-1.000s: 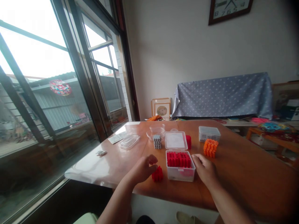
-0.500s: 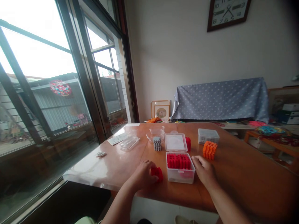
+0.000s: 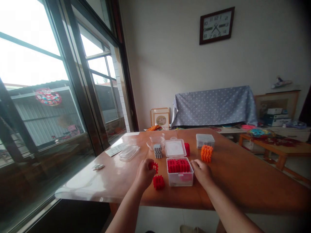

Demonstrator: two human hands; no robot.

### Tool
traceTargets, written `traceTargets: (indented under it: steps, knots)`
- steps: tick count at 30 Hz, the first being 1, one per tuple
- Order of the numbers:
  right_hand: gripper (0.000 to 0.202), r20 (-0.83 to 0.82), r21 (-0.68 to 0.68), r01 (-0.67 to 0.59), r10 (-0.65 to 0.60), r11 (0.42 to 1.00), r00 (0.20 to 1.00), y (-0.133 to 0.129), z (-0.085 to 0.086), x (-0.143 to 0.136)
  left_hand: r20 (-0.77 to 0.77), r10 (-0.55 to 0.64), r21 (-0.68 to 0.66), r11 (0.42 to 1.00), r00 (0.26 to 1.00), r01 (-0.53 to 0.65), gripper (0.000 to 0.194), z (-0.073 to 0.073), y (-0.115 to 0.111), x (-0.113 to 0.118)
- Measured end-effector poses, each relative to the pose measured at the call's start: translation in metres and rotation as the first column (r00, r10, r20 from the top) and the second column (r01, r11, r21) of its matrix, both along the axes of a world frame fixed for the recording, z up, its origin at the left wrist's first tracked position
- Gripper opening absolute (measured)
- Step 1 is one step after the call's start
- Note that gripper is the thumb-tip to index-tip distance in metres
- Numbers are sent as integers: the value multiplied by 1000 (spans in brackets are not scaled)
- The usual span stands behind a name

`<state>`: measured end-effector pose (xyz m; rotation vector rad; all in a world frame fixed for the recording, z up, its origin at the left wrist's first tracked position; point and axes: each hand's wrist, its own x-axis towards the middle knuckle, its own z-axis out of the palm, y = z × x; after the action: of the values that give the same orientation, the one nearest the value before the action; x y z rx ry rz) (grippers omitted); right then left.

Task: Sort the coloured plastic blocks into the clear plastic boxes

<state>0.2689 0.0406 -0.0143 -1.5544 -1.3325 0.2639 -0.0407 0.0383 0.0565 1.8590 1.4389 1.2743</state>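
Note:
Pinched in my left hand is a flat red toothed piece, raised above the table. Just below it, a short stack of red pieces rests on the wood. An open clear plastic box stands to the right, filled with a row of red pieces; its lid is tipped back behind it. My right hand is at the box's right side, its fingers closed near the rim. Whether those fingers grip the box wall or something small is hidden.
On the wooden table are a grey stack, an orange stack, a closed clear box, another red stack, clear lids, a paper sheet and a small plastic packet.
My left hand has lifted away from the red stack with one red piece in it, leaving the stack on the table. The camera view has shifted to the right and up.

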Motion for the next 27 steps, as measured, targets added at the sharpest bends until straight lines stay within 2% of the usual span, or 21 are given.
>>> traceTargets:
  steps: [6,10,14,17,27]
  knots:
    - [48,11,-17,41,-41,999,999,2,2,0,184,-29,32,999,982,24,20,29,-3,27]
    - [43,31,-46,55,-53,997,998,-2,6,0,180,-171,135,980,969,148,17,41,-8,56]
    - [37,68,-76,58,-53,995,996,-9,10,-3,140,-339,125,938,931,323,19,44,-7,80]
    - [38,83,-89,87,-80,992,993,-10,13,-7,90,-411,89,911,907,403,20,45,-2,91]
    - [34,124,-167,148,-129,975,984,-7,22,-21,-204,-519,33,843,830,536,13,41,2,89]
